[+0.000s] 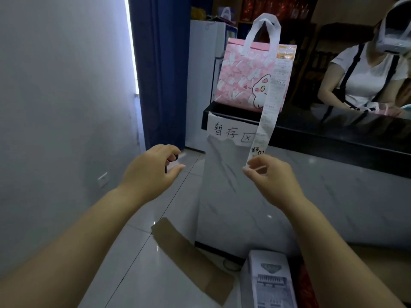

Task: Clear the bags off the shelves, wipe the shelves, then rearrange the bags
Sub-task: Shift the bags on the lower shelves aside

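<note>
A pink bag (244, 78) with white handles and a cartoon cat stands upright on the black counter (333, 130). A long white receipt (270, 103) hangs from its upper right corner down over the counter's front. My right hand (264, 172) pinches the receipt's lower end between thumb and fingers. My left hand (153, 170) hovers to the left at the same height, fingers curled around a small dark object (174, 157) that I cannot identify.
A handwritten paper sign (231, 132) is taped to the counter's marble front. Another person in a white shirt (364, 72) works behind the counter at right. A flat piece of cardboard (191, 258) and a white machine (269, 281) lie on the tiled floor below.
</note>
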A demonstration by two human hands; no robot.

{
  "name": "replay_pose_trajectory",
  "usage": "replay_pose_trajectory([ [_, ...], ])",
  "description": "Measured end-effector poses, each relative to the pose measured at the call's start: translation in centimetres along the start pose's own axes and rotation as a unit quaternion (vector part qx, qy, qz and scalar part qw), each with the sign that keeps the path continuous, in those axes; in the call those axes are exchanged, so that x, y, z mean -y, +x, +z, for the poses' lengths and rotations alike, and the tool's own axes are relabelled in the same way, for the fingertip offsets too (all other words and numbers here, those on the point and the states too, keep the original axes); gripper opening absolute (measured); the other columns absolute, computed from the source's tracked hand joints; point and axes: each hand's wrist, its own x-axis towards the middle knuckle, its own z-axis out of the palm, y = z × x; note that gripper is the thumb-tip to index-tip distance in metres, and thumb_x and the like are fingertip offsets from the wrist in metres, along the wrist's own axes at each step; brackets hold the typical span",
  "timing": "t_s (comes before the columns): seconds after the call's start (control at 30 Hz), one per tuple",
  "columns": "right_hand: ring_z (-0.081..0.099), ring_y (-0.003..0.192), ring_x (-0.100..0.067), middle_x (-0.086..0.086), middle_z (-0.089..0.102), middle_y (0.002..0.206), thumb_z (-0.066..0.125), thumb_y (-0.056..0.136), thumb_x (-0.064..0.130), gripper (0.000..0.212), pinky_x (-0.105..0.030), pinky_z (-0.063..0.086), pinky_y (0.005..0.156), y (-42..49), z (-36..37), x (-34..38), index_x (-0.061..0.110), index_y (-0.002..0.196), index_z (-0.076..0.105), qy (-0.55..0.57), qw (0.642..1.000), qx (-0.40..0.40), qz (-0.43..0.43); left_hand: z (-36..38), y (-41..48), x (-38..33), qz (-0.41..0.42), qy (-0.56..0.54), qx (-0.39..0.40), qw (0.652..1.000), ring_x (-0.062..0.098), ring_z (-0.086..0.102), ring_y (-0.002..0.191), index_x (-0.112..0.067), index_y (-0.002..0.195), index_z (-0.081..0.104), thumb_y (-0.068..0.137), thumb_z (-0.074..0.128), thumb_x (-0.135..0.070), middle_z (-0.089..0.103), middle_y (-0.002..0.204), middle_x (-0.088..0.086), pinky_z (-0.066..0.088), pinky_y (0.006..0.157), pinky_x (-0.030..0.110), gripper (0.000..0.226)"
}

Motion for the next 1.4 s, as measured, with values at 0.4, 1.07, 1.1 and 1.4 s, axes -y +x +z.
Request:
replay_pose_trajectory([
  [0.4, 0.057, 0.079, 0.001, 0.013, 0.061, 0.091, 0.06, 0.086, 0.042, 0.03, -0.027, 0.052, 0.071, -9.9, -1.8, 4.5, 0.022, 0.108, 0.061, 0.018, 0.985, 0.126, -0.121, -6.2, -14.7, -7.6, -0.097, 0.051, -0.045, 0.993, 0.006, 0.057, 0.079, -0.021, 0.108, 0.06, 0.084, 0.062, -0.039, 0.058, 0.089, -0.011, 0.038, 0.06, 0.011, 0.03],
  [1.07, 0.059, 0.087, -0.008, 0.009, 0.062, 0.1, 0.057, 0.087, 0.044, 0.034, -0.032, 0.053, 0.079, -35.6, -2.8, 13.4, 0.023, 0.115, 0.058, 0.081, 0.87, 0.372, -0.312, -17.3, -48.6, -24.0, -0.39, 0.192, -0.061, 0.899, 0.005, 0.058, 0.079, -0.027, 0.106, 0.061, 0.085, 0.057, -0.047, 0.058, 0.089, -0.016, 0.05, 0.067, 0.028, 0.029],
  [1.1, 0.059, 0.087, -0.008, 0.01, 0.062, 0.099, 0.056, 0.088, 0.044, 0.034, -0.031, 0.052, 0.079, -37.1, -2.9, 14.3, 0.023, 0.115, 0.058, 0.084, 0.863, 0.376, -0.326, -18.3, -50.3, -24.7, -0.402, 0.197, -0.066, 0.892, 0.005, 0.058, 0.079, -0.028, 0.106, 0.061, 0.085, 0.057, -0.047, 0.059, 0.09, -0.015, 0.049, 0.067, 0.028, 0.029],
  [1.4, 0.057, 0.084, -0.004, 0.018, 0.058, 0.091, 0.056, 0.086, 0.047, 0.029, -0.03, 0.05, 0.076, -54.9, -4.6, 22.8, 0.027, 0.108, 0.059, 0.108, 0.818, 0.396, -0.403, -27.6, -68.7, -34.2, -0.49, 0.244, -0.114, 0.829, 0.006, 0.057, 0.073, -0.029, 0.102, 0.062, 0.082, 0.06, -0.048, 0.058, 0.084, -0.016, 0.051, 0.068, 0.032, 0.028],
])
